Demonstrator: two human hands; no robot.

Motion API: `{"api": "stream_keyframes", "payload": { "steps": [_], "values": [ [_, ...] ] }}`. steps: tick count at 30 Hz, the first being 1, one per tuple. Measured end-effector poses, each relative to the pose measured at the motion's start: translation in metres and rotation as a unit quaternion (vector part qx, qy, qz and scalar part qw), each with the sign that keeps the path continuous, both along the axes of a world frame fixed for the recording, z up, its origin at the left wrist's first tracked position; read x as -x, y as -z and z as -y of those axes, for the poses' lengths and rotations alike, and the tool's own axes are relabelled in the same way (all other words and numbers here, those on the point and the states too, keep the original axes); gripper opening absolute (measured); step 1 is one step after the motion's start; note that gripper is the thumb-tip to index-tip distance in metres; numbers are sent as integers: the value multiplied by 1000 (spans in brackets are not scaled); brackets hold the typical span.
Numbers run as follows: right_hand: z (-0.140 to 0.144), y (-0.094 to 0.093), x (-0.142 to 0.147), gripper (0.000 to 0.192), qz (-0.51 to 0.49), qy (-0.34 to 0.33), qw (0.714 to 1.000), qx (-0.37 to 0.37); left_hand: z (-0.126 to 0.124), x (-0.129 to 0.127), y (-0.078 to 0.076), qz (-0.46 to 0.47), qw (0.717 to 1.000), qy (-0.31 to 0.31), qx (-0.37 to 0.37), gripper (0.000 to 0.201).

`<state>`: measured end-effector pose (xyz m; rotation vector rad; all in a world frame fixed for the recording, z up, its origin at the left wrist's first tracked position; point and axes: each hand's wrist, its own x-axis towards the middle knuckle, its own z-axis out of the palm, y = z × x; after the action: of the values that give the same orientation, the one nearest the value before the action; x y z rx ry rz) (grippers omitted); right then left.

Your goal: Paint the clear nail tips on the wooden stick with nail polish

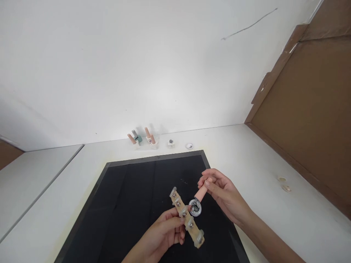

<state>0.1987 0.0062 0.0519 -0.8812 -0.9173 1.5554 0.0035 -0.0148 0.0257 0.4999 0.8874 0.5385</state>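
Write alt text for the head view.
Over a black mat on a white table, the left hand holds a tan strip set with metal balls, while the right hand holds a pink-handled tool against it. Small bottles stand by the wall.

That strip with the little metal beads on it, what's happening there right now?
A person holds the tan strip, studded with small metal beads and capped with clear pieces, in the left hand above a black mat. The right hand pinches a pink-handled tool whose round metal-and-clear head sits against the strip near its middle. Similar pink and teal tools and small parts stand at the back of the white table.
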Motion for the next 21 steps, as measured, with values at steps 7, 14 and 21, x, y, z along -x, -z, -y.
{"api": "stream_keyframes", "payload": {
  "steps": [7, 14, 21],
  "values": [
    [7, 4, 4, 11, 143, 32, 984, -97, 0, -1, 1, -15, 1000, 9, -26, 33],
    [10, 6, 1, 4, 157, 8, 976, -148, -1, -1, -2, -16, 1000, 9, -17, 44],
    [9, 3, 3, 6, 198, 8, 965, -173, -1, -2, -1, -18, 1000, 5, -18, 43]
  ]
}}
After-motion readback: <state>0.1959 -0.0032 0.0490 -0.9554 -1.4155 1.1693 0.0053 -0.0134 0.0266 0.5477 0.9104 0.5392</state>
